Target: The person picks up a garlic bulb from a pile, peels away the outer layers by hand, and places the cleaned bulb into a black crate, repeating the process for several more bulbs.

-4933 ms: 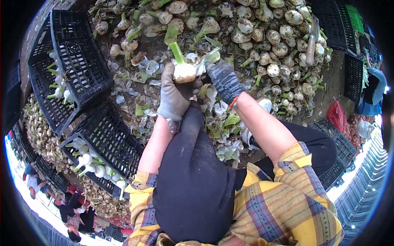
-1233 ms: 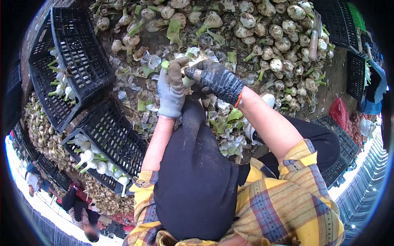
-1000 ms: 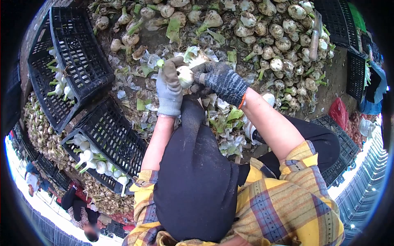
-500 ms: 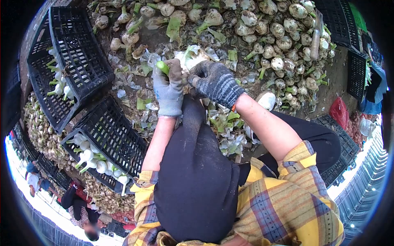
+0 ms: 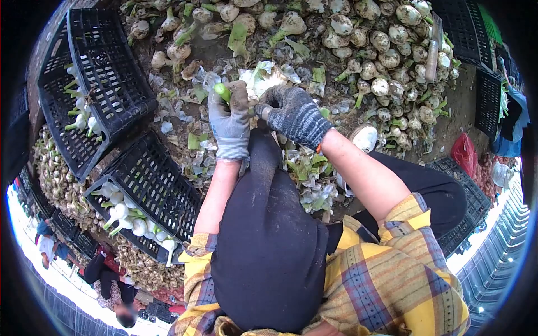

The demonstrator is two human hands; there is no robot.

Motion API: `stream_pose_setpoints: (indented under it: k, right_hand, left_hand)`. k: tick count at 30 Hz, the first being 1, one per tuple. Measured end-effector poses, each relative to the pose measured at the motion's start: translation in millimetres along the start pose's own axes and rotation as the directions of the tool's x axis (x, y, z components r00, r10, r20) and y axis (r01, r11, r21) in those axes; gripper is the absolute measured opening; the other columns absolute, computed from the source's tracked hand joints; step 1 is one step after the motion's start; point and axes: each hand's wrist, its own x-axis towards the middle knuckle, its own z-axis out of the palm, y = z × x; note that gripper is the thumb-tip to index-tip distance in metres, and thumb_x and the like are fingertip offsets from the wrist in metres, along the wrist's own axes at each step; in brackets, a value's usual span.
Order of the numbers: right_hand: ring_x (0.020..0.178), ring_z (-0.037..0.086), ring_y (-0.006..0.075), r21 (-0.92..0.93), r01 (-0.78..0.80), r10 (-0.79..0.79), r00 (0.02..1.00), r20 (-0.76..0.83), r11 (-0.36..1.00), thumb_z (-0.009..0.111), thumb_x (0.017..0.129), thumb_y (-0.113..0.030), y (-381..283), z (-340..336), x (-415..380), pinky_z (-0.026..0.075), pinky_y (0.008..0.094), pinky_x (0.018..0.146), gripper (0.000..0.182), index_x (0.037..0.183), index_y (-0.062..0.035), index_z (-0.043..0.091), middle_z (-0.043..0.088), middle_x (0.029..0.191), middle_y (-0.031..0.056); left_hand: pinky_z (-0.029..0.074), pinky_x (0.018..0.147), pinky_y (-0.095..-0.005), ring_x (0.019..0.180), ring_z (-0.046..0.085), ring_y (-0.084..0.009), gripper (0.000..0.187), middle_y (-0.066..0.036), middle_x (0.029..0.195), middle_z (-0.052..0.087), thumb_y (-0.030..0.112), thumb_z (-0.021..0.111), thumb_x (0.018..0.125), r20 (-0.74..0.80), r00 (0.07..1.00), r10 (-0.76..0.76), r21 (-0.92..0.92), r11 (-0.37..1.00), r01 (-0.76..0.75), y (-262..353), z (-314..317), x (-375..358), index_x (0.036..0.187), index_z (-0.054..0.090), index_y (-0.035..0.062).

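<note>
Both hands wear dirty knitted gloves and meet above my knee. My left hand (image 5: 230, 115), in a grey glove, is closed around a garlic bulb whose cut green stem (image 5: 222, 91) pokes up between thumb and fingers. The bulb itself is mostly hidden by the glove. My right hand (image 5: 294, 112), in a dark striped glove, has its fingers pinched together against the left fingertips; what lies in the pinch is hidden. Just beyond the hands lie pale garlic skins (image 5: 263, 81).
Unpeeled garlic (image 5: 389, 59) is heaped ahead and to the right, with a wooden-handled tool (image 5: 432, 59) on it. At left, black crates (image 5: 109, 67) hold white, cleaned bulbs (image 5: 120, 213). A red plastic bag (image 5: 463, 154) lies at right. Another person (image 5: 109, 285) is at lower left.
Both hands stay almost in place. The right fingers shift very slightly against the left hand; the green stem hardly moves.
</note>
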Motion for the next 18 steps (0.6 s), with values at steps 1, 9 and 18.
stream_pose_setpoints:
  k: [1, 9, 18]
  right_hand:
    - [0.067, 0.061, 0.0169, -0.008, 0.021, -0.021, 1.000, -0.020, 1.000, 0.062, 0.077, -0.020, 2.4, 1.6, 0.2, 0.049, 0.0301, 0.065, 0.022, 0.087, -0.0003, 0.062, 0.064, 0.072, 0.0124]
    - [0.072, 0.062, 0.0279, 0.088, -0.122, 0.140, 0.961, -0.237, 0.989, 0.058, 0.076, -0.013, 13.8, -9.9, 5.7, 0.050, 0.0358, 0.069, 0.017, 0.087, -0.0005, 0.057, 0.061, 0.080, 0.0158]
    - [0.069, 0.060, 0.0156, 0.692, -0.285, 0.190, 0.958, 0.213, 0.663, 0.063, 0.083, -0.016, -8.9, -13.0, -3.2, 0.054, 0.0310, 0.069, 0.023, 0.096, 0.0021, 0.057, 0.062, 0.085, 0.0102]
  left_hand:
    - [0.045, 0.075, -0.0257, 0.083, 0.052, -0.0099, 0.032, -0.002, 0.092, 0.056, 0.031, 0.061, 0.087, 0.007, 0.999, 0.032, 0.010, 0.999, -0.032, -1.2, -0.9, 0.6, 0.102, 0.056, 0.0031]
    - [0.046, 0.083, -0.0299, 0.094, 0.057, -0.0178, 0.041, -0.011, 0.102, 0.060, 0.033, 0.049, 0.093, 0.072, 0.997, -0.036, -0.059, 0.997, 0.041, 6.1, 2.7, 2.4, 0.117, 0.051, -0.0006]
    - [0.045, 0.085, -0.0287, 0.095, 0.056, -0.0169, 0.042, -0.011, 0.104, 0.059, 0.034, 0.043, 0.095, 0.143, 0.990, -0.004, -0.024, 1.000, 0.007, 19.7, 6.9, 2.1, 0.120, 0.049, 0.0001]
